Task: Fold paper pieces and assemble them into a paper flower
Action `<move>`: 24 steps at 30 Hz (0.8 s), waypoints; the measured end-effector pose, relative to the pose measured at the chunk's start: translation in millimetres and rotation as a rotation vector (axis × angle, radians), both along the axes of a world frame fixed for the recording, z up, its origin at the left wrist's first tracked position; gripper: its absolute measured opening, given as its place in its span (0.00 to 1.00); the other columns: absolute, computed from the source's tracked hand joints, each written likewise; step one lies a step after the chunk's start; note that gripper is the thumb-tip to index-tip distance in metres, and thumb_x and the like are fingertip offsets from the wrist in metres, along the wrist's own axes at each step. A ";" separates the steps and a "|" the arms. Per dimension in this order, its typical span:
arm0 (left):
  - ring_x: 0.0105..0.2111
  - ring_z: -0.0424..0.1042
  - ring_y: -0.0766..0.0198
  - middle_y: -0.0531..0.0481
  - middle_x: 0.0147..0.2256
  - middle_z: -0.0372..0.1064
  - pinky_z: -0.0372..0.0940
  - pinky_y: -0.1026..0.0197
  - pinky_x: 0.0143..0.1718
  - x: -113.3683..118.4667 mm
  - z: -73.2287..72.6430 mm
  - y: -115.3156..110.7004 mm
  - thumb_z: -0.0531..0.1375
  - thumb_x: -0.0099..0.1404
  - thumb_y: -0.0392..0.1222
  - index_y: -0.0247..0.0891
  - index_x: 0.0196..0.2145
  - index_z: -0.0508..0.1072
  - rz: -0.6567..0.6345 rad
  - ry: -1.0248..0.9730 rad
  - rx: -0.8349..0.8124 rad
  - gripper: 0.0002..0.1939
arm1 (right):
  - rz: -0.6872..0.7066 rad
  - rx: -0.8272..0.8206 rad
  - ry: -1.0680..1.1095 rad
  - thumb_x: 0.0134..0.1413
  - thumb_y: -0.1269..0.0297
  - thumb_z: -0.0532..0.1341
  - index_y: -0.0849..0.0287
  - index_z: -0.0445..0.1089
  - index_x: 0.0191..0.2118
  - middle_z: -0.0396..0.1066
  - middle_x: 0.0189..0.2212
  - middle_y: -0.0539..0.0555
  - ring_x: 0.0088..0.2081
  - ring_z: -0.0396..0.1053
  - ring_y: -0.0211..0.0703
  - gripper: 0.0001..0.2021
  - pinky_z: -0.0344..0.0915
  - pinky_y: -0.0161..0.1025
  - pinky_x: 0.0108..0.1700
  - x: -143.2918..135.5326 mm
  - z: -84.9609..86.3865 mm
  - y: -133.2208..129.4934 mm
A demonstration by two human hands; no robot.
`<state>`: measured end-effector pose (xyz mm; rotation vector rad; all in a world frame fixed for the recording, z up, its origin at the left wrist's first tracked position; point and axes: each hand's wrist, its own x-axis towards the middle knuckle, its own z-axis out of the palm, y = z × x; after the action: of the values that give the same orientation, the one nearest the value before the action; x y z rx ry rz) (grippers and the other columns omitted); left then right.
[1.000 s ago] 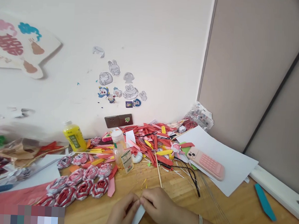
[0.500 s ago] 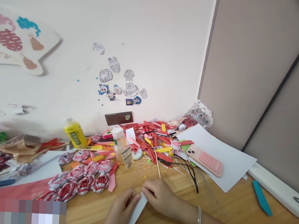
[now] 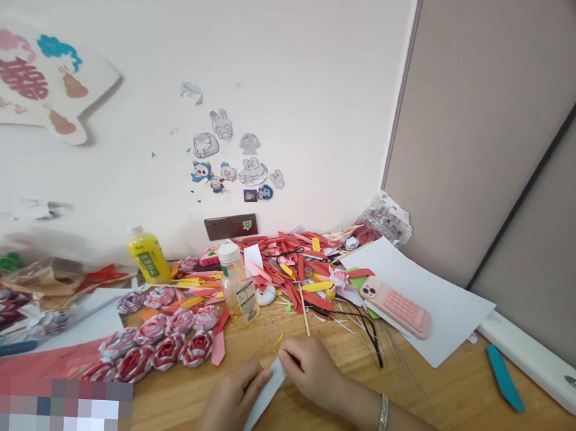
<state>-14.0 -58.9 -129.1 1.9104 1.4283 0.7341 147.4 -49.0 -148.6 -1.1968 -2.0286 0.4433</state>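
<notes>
A narrow strip of white paper (image 3: 262,404) slants up from the bottom edge of the head view between my two hands. My left hand (image 3: 230,396) has its thumb pressed along the strip's left side, fingers curled beneath. At the top end, my right hand (image 3: 314,373) pinches the strip with closed fingers, and a bracelet circles that wrist. Just beyond the right hand lies a thin wooden stick (image 3: 305,313). Several folded paper roses (image 3: 169,352), red and pink with white, sit in rows to the left of my hands.
Red and yellow paper pieces (image 3: 285,260) are heaped along the wall. Nearby stand a clear bottle (image 3: 239,293) and a yellow bottle (image 3: 149,256). A pink phone (image 3: 399,306) rests on white sheets (image 3: 451,320). A teal-handled tool (image 3: 505,380) lies at right.
My left hand has drawn slightly down and away from the right one, so more of the strip's upper end shows. The view has shifted a little.
</notes>
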 end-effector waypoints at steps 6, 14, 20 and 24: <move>0.20 0.55 0.66 0.58 0.16 0.53 0.49 0.65 0.22 -1.8 -1.0 3.6 0.50 0.57 0.53 0.40 0.15 0.55 0.029 -0.007 -0.022 0.19 | -0.057 -0.022 0.077 0.57 0.67 0.47 0.61 0.59 0.23 0.58 0.19 0.47 0.22 0.55 0.32 0.13 0.47 0.31 0.25 5.1 0.7 5.9; 0.20 0.53 0.67 0.58 0.17 0.51 0.49 0.66 0.20 -3.2 -3.8 7.4 0.52 0.53 0.59 0.40 0.15 0.56 0.054 -0.143 -0.067 0.21 | -0.160 -0.046 0.202 0.57 0.64 0.47 0.60 0.55 0.21 0.53 0.18 0.46 0.22 0.53 0.33 0.14 0.47 0.32 0.25 9.9 4.8 11.7; 0.11 0.52 0.71 0.61 0.10 0.53 0.48 0.67 0.15 -1.7 -12.6 14.7 0.52 0.53 0.62 0.40 0.18 0.58 0.110 -0.377 -0.216 0.22 | -0.217 -0.097 0.388 0.57 0.63 0.46 0.59 0.55 0.23 0.56 0.20 0.47 0.25 0.55 0.35 0.13 0.50 0.32 0.27 13.9 5.6 19.3; 0.15 0.61 0.67 0.57 0.14 0.62 0.57 0.65 0.19 -5.4 -5.3 23.3 0.60 0.43 0.61 0.37 0.21 0.66 0.178 -0.529 -0.138 0.22 | -0.241 -0.131 0.302 0.50 0.69 0.49 0.59 0.53 0.19 0.54 0.17 0.46 0.22 0.54 0.35 0.11 0.48 0.32 0.25 13.4 0.6 19.3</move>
<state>-19.4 -35.6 -134.5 1.3569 1.2748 1.0974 160.9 -29.7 -148.0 -1.3454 -1.5981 0.6044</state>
